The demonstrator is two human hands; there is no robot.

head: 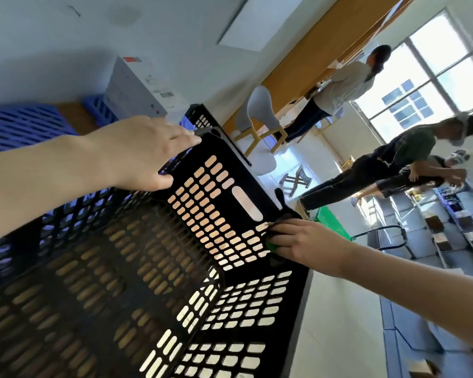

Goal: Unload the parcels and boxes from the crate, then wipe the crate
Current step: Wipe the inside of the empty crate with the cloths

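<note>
- Head view, tilted: a black slotted plastic crate (208,203) fills the lower left of the frame, its open inside facing the camera
- The left hand (142,151) lies over the crate's far corner rim, fingers straight and relaxed, thumb against the inner wall
- The right hand (306,241) has its fingers curled round a green and black cloth (273,245), pressing it to the inside of the end wall
- Behind the crate, a stack of white cardboard boxes (137,88) stands beside a blue slotted plastic crate (22,124)

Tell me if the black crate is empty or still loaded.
Empty as far as shown: the black crate holds only bare slotted floor and walls, no parcels; its near end is out of frame.
</note>
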